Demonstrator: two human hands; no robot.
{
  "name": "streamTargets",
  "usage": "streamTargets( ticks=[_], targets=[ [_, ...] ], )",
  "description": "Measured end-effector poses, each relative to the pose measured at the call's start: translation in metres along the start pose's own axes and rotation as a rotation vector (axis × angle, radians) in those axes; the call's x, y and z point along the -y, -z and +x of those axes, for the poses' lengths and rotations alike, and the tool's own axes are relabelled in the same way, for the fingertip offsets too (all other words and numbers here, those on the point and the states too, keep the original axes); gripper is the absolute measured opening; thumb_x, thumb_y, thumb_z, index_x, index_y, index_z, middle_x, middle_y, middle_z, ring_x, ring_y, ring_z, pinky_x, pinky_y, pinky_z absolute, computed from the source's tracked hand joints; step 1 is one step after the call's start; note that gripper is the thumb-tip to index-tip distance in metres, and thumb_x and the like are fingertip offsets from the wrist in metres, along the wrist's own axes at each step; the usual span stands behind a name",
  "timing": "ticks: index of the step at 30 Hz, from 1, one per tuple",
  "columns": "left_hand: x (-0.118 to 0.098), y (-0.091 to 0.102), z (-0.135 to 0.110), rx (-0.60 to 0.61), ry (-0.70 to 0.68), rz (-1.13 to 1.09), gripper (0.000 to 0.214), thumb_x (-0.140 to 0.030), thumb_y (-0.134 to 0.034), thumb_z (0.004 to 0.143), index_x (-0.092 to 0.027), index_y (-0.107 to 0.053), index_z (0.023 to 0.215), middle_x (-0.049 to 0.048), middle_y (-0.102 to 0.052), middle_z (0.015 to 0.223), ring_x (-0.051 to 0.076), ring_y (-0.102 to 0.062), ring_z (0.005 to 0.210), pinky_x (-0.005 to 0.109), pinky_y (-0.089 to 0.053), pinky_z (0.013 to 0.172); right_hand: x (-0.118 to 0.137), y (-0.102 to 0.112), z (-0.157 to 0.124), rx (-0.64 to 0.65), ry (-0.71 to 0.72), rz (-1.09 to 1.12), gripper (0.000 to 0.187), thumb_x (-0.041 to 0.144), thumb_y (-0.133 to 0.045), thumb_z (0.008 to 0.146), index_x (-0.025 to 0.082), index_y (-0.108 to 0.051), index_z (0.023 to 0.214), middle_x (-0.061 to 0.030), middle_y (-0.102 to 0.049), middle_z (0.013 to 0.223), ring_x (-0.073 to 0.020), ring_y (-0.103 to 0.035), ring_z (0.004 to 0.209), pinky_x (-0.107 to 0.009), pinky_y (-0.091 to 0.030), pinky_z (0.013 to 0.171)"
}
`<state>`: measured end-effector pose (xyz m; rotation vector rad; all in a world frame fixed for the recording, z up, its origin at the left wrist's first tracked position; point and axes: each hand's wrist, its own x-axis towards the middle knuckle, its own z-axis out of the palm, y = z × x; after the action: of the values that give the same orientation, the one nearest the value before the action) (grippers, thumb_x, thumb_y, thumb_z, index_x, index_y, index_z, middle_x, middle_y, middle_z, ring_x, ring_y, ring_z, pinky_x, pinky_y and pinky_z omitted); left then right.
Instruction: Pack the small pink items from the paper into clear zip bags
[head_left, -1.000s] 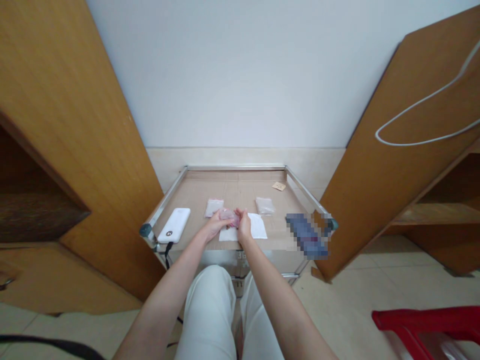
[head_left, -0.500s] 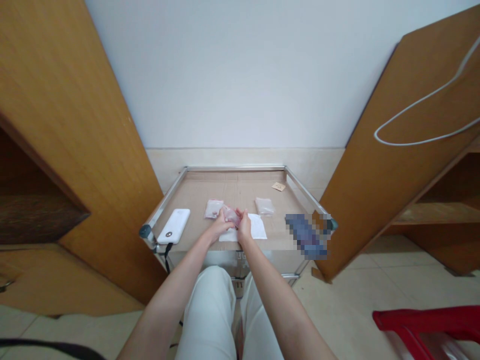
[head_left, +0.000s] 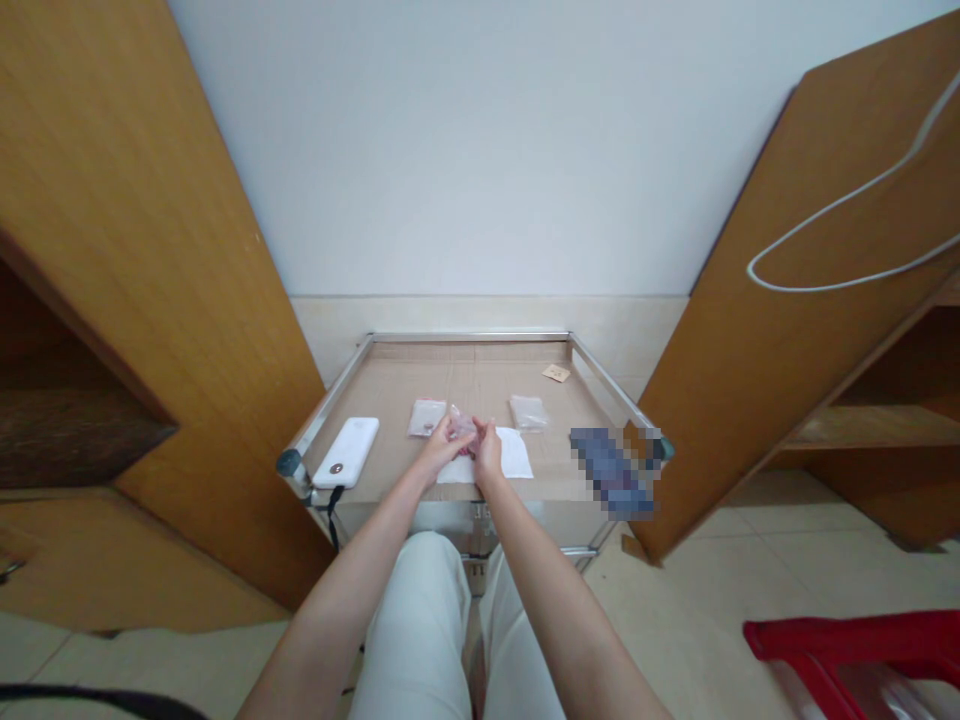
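My left hand [head_left: 437, 450] and my right hand [head_left: 489, 450] meet over the near middle of a steel-framed cart [head_left: 339, 380], both pinching a small clear plastic bag [head_left: 463, 424] with something pinkish inside. The bag is held just above a white sheet of paper [head_left: 514, 455] lying on the cart's brown top. Another small clear bag [head_left: 427, 416] lies just left of my hands, and a third [head_left: 529, 411] lies to the right behind the paper.
A white power bank [head_left: 346, 452] with a black cable lies at the cart's near left. A small tan tag [head_left: 556, 373] sits at the far right. Wooden cabinet panels [head_left: 150, 300] flank the cart. A red plastic stool [head_left: 855, 650] stands at the lower right.
My hands have lifted the bag slightly and turned it between the fingers; nothing else on the cart has moved.
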<state>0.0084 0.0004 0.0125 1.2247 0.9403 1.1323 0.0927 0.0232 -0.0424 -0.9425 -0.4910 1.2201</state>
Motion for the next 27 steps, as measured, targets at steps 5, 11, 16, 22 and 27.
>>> streamTargets(
  ticks=[5,11,16,22,27],
  targets=[
    [-0.001,0.002,0.001,-0.006,-0.021,-0.04,0.036,-0.021,-0.066,0.054,-0.018,-0.05,0.086,0.0022,-0.06,0.082,0.011,-0.055,0.068,0.022,-0.041,0.061,0.003,-0.002,-0.003,-0.026,-0.002,0.051,0.04,0.041,-0.031,0.079,0.013,-0.06,0.084,-0.0074,-0.065,0.086,-0.0157,-0.061,0.073,-0.026,-0.045,0.059],
    [-0.005,0.003,-0.003,-0.026,0.006,-0.132,0.035,-0.018,-0.065,0.053,-0.016,-0.05,0.084,0.0011,-0.06,0.076,0.011,-0.055,0.065,0.024,-0.041,0.062,0.007,-0.005,-0.005,-0.058,0.025,0.1,0.038,0.041,-0.031,0.079,0.014,-0.058,0.079,-0.0073,-0.066,0.078,-0.0151,-0.06,0.074,-0.027,-0.046,0.065],
    [-0.005,0.004,-0.004,-0.044,0.001,-0.186,0.034,-0.015,-0.065,0.052,-0.016,-0.051,0.083,0.0018,-0.061,0.078,0.012,-0.057,0.07,0.025,-0.04,0.067,0.006,-0.004,-0.005,-0.069,0.05,0.066,0.039,0.042,-0.031,0.078,0.014,-0.057,0.079,-0.0086,-0.065,0.081,-0.0154,-0.06,0.076,-0.026,-0.045,0.065],
    [-0.007,0.005,-0.002,-0.055,-0.024,-0.21,0.034,-0.016,-0.065,0.053,-0.017,-0.052,0.084,0.0021,-0.062,0.084,0.013,-0.057,0.079,0.025,-0.039,0.073,0.006,-0.003,-0.005,-0.065,0.07,0.028,0.04,0.045,-0.031,0.077,0.014,-0.057,0.08,-0.0101,-0.065,0.083,-0.017,-0.06,0.077,-0.026,-0.045,0.059],
    [-0.004,0.007,0.002,-0.078,-0.042,-0.252,0.032,-0.013,-0.065,0.051,-0.016,-0.054,0.08,0.0018,-0.062,0.083,0.013,-0.056,0.079,0.026,-0.038,0.076,0.012,-0.006,-0.009,-0.075,0.026,0.031,0.039,0.042,-0.031,0.077,0.014,-0.057,0.08,-0.01,-0.065,0.084,-0.0163,-0.06,0.07,-0.025,-0.044,0.053]
  ],
)
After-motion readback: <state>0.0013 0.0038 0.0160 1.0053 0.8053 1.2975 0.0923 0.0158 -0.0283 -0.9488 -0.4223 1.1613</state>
